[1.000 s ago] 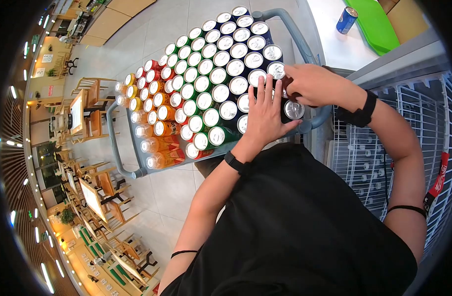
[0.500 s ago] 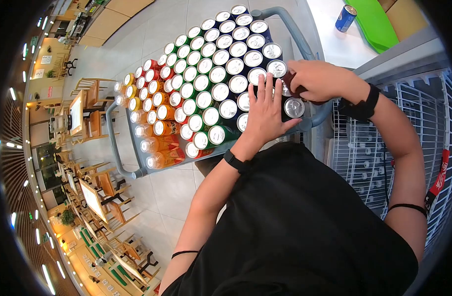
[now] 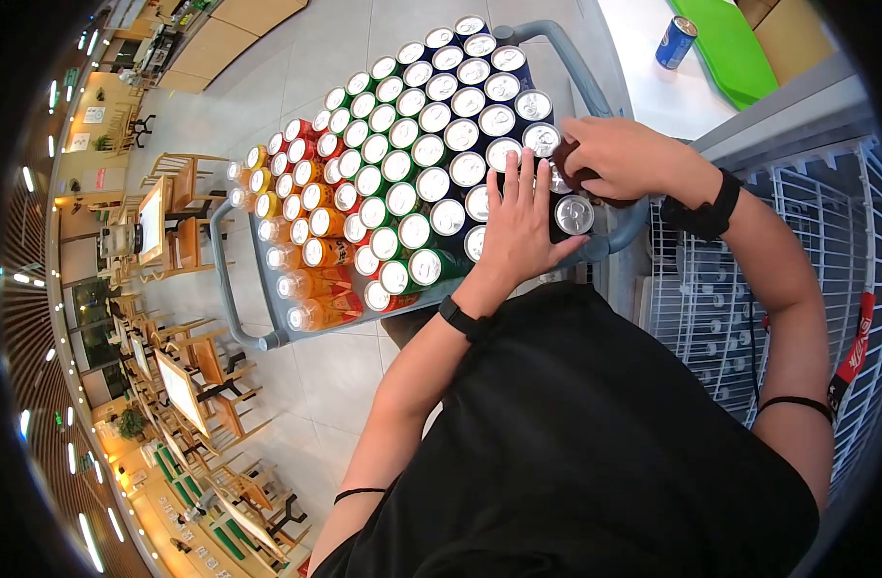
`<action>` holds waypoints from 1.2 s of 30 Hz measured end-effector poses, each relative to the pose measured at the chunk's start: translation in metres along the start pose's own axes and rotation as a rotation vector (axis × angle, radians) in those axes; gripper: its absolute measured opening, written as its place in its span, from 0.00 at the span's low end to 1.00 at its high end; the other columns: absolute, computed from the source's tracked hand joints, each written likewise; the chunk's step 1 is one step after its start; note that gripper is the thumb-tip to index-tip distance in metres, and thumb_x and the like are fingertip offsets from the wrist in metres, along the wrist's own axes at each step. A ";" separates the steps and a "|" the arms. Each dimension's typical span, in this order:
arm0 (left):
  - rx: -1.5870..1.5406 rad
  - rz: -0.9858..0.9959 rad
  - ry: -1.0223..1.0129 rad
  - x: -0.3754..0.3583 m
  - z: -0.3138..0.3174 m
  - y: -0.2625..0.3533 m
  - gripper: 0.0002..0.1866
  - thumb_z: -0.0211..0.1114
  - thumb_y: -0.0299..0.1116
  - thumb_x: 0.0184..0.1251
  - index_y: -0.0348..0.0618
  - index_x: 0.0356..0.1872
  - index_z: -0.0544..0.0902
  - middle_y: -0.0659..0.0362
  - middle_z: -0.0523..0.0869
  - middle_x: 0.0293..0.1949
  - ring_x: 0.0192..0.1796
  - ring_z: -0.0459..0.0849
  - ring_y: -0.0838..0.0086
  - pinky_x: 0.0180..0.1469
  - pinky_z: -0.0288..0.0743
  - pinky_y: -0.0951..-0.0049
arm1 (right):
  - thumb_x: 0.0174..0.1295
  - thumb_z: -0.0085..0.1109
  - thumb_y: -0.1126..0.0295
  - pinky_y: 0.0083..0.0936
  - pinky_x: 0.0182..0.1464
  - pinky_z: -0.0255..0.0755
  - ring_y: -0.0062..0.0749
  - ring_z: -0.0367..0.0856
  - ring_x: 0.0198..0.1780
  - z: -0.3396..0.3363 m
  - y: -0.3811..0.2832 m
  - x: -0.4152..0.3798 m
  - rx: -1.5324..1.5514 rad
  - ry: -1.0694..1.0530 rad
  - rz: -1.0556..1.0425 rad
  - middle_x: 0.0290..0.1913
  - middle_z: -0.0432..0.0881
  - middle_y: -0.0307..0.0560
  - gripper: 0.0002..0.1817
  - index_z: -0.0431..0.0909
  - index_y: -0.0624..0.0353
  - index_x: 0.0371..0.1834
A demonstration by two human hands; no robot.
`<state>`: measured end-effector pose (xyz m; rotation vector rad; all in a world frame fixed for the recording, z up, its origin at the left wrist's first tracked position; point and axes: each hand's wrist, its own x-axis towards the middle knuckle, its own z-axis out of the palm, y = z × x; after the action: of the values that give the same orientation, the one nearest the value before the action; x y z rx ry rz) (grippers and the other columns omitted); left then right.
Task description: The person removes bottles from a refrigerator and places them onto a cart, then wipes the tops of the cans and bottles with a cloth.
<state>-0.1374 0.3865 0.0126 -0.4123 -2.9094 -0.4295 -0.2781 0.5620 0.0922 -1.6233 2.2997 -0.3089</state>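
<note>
Rows of upright cans [image 3: 431,150] with silver lids stand packed on a grey-blue cart [image 3: 267,337]. Green and dark blue cans fill the right part, red cans and orange bottles [image 3: 315,284] the left. My left hand [image 3: 520,226] lies with fingers spread on the cans near the cart's right end. Beside it, my right hand [image 3: 624,162] has its fingers curled round a dark can at the edge of the group, next to a dark can [image 3: 574,214] at the corner. My right fingers partly hide the can they grip.
A blue can [image 3: 676,42] stands on a white counter beside a green tray [image 3: 730,48]. White wire racks [image 3: 807,241] are at the right, close to my right arm. Wooden tables [image 3: 183,390] and chairs are at the far left.
The cart and cans appear shifted very slightly down and right in view. Both hands remain in nearly the same place and pose.
</note>
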 end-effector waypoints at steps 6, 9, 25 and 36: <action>0.002 -0.015 -0.015 0.001 -0.001 0.001 0.59 0.70 0.69 0.54 0.26 0.74 0.63 0.34 0.58 0.77 0.80 0.52 0.39 0.75 0.49 0.36 | 0.52 0.68 0.68 0.39 0.48 0.75 0.45 0.79 0.48 0.019 0.001 0.007 0.057 0.102 -0.078 0.45 0.74 0.49 0.09 0.86 0.56 0.36; -0.002 -0.012 -0.012 0.001 -0.001 0.001 0.59 0.70 0.70 0.54 0.27 0.74 0.63 0.35 0.58 0.77 0.80 0.52 0.40 0.75 0.48 0.36 | 0.51 0.69 0.67 0.40 0.48 0.75 0.46 0.79 0.47 -0.003 0.002 0.004 0.034 -0.085 0.012 0.46 0.74 0.48 0.10 0.86 0.56 0.37; -1.556 -0.365 0.233 0.026 -0.064 0.008 0.19 0.63 0.28 0.76 0.36 0.63 0.70 0.55 0.80 0.58 0.60 0.78 0.77 0.62 0.73 0.72 | 0.47 0.82 0.66 0.32 0.70 0.68 0.34 0.75 0.65 -0.048 0.002 0.003 0.938 0.133 -0.040 0.61 0.75 0.48 0.48 0.69 0.52 0.75; -1.464 -0.293 0.427 0.021 -0.092 -0.009 0.13 0.63 0.25 0.75 0.37 0.55 0.72 0.55 0.82 0.55 0.57 0.81 0.76 0.60 0.77 0.71 | 0.54 0.74 0.73 0.27 0.52 0.75 0.28 0.82 0.49 -0.054 0.000 -0.001 0.837 0.171 0.103 0.43 0.85 0.44 0.17 0.84 0.64 0.47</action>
<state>-0.1485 0.3555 0.1021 0.0037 -1.7430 -2.2717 -0.2976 0.5628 0.1430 -1.0650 1.9204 -1.2233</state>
